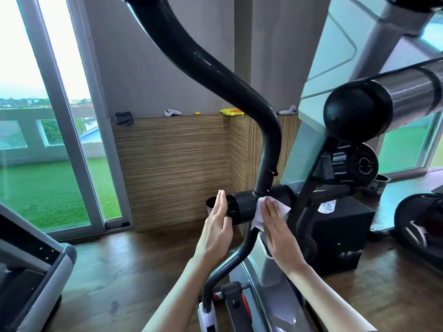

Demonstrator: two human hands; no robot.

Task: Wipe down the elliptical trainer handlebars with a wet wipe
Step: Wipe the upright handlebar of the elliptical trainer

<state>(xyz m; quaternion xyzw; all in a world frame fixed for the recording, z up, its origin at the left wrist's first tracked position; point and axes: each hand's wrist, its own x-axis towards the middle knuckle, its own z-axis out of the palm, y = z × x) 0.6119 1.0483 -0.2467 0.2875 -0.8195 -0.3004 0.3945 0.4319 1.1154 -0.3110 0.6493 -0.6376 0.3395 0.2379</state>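
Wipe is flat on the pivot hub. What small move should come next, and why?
Probably slide the right hand and wet wipe up onto the curved handlebar: the wipe lies on the hub at its base, left hand braced on the hub's end.

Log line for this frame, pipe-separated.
phase: wiping | right hand: flat, presses wet wipe on handlebar pivot tube | left hand: flat at tube end

I have only one view: the head camera looks forward and down, very near the handlebar (239,92), toward the wooden wall (172,164) and window (31,68).
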